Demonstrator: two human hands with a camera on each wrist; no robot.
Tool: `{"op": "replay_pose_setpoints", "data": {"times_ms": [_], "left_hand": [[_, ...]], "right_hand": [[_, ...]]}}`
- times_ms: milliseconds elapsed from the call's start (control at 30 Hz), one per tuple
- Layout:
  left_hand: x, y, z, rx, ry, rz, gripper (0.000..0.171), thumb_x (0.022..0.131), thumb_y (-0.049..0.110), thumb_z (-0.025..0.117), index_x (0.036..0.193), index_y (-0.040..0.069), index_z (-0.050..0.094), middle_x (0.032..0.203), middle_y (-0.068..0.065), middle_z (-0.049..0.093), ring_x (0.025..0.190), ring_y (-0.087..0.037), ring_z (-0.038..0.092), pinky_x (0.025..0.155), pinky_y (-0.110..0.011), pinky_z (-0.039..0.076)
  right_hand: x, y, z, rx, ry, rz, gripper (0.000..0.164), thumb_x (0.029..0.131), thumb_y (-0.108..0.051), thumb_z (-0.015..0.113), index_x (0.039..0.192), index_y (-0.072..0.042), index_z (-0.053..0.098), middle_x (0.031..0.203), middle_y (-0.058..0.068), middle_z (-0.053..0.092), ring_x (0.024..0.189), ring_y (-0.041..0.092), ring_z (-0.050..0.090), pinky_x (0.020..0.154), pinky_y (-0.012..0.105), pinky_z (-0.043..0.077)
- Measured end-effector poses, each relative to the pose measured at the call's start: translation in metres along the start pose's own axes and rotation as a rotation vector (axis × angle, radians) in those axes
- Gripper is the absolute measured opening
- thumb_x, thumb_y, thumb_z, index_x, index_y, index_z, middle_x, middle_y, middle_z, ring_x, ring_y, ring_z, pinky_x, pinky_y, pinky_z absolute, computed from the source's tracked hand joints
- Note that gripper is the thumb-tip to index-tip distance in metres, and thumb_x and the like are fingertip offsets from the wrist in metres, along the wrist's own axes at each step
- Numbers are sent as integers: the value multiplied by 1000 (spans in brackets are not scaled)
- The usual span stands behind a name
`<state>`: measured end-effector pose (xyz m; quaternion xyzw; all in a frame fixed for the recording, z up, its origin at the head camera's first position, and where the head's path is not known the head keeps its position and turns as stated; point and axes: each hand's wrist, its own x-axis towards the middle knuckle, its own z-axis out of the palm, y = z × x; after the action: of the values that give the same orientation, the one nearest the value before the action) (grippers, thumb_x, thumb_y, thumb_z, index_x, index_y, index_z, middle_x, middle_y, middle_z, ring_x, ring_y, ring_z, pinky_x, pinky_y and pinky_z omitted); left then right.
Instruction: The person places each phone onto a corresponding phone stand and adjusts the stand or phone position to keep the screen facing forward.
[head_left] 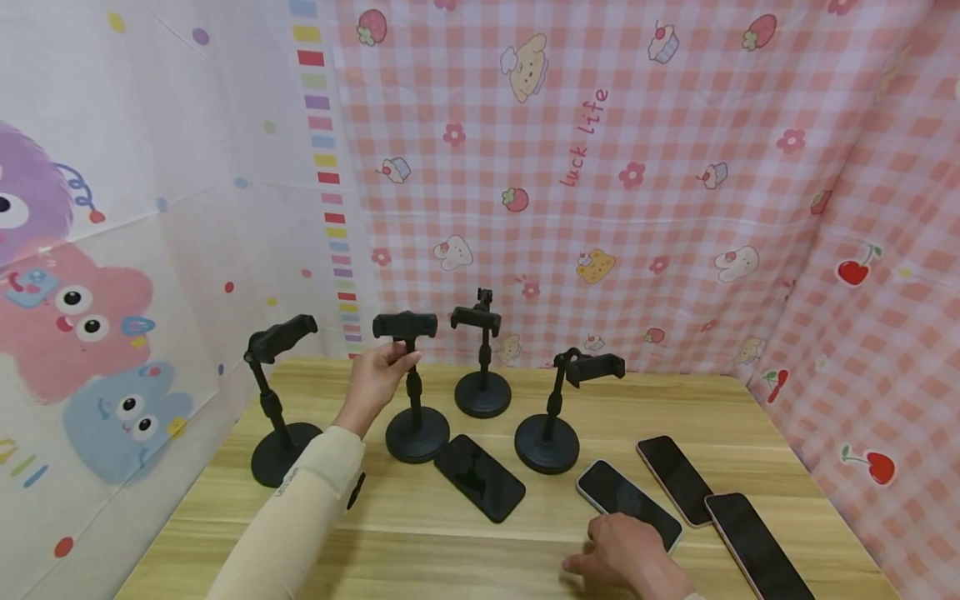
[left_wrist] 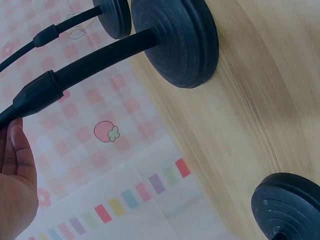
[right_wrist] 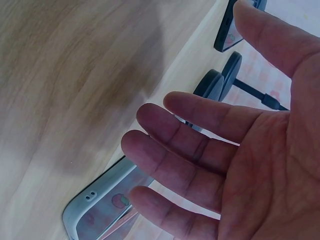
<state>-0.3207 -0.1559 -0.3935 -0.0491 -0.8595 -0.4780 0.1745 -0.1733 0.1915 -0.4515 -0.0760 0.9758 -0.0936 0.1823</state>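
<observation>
One held stand (head_left: pixel 415 387): black, round base, level clamp on top, upright on the wood-grain table (head_left: pixel 450 554). Left hand (head_left: pixel 377 377): on that stand's upper stem, just below the clamp; grip narrow, thumb and fingers pinching the stem. Sleeve (head_left: pixel 300 512): cream, pushed up the left forearm.

Three further black stands, of like pattern. Left stand (head_left: pixel 272 406): clamp tilted, base partly behind the sleeve. Rear stand (head_left: pixel 483 396): beyond and to the right of the held one, nearest the back cloth. Right stand (head_left: pixel 554 405): clamp turned out to the right.

Four phones, screens dark, lying flat. Black phone (head_left: pixel 480 477): aslant, its far corner at the held stand's base; whether the two touch I cannot tell. Pale-cased phone (head_left: pixel 615 490): in front of the right stand, its near part covered by the right hand. Two pink-edged ones at right: far phone (head_left: pixel 673 481) and near phone (head_left: pixel 757 546), corners close together.

Right hand (head_left: pixel 626 550): above the pale-cased phone; grip wide, fingers loosely spread, nothing held. Contact with the case cannot be told.

Surround: pink checked cloth (head_left: pixel 675 108) behind and at right; white cloth (head_left: pixel 187 250) with cartoon creatures at left.
</observation>
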Motion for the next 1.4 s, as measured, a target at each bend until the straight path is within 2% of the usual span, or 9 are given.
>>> {"op": "replay_pose_setpoints", "data": {"times_ms": [167, 267, 500, 733, 967, 1167, 1400], "left_hand": [[0, 2, 0, -10, 11, -13, 35, 89, 40, 63, 92, 7, 74, 90, -13, 75, 76, -23, 57, 67, -35, 44], [0, 2, 1, -18, 24, -18, 35, 88, 41, 64, 93, 7, 74, 90, -13, 76, 78, -23, 59, 70, -36, 47], [0, 3, 3, 9, 59, 7, 30, 88, 35, 66, 90, 6, 74, 84, -14, 75, 70, -24, 56, 61, -33, 44], [1, 4, 4, 41, 78, 22, 26, 89, 31, 66, 89, 6, 74, 83, -13, 75, 70, -23, 58, 60, -34, 46], [1, 5, 5, 76, 88, 47, 25, 89, 29, 67, 88, 5, 74, 81, -14, 75, 67, -23, 57, 58, -34, 45], [0, 3, 6, 92, 76, 41, 31, 88, 36, 65, 88, 6, 74, 80, -13, 75, 66, -23, 56, 58, -34, 45], [-1, 0, 4, 93, 56, 30, 32, 88, 37, 65, 89, 6, 73, 82, -13, 75, 68, -24, 56, 59, -34, 45]], "right_hand": [[2, -3, 1, -16, 45, -22, 49, 73, -55, 71, 84, -7, 65, 82, 6, 64, 73, 22, 56, 68, 50, 51], [6, -7, 0, -38, 74, -31, 49, 73, -55, 70, 85, -8, 65, 82, 6, 64, 75, 23, 56, 67, 51, 51], [15, -22, -4, -100, 98, -10, 59, 73, -57, 69, 98, -5, 68, 95, 14, 68, 86, 30, 60, 73, 54, 51], [27, -39, -5, -135, 211, -87, 53, 73, -55, 71, 88, -5, 67, 82, 13, 66, 78, 30, 61, 67, 51, 53], [49, -63, -1, -135, 236, -120, 73, 74, -62, 66, 115, -2, 65, 109, 21, 66, 90, 35, 62, 73, 52, 54], [64, -75, 8, -158, 282, -121, 78, 72, -66, 65, 115, -1, 64, 102, 18, 62, 91, 34, 61, 72, 54, 53], [77, -85, 15, -152, 315, -120, 78, 72, -67, 65, 111, 0, 63, 99, 16, 58, 90, 31, 58, 73, 48, 54]]}}
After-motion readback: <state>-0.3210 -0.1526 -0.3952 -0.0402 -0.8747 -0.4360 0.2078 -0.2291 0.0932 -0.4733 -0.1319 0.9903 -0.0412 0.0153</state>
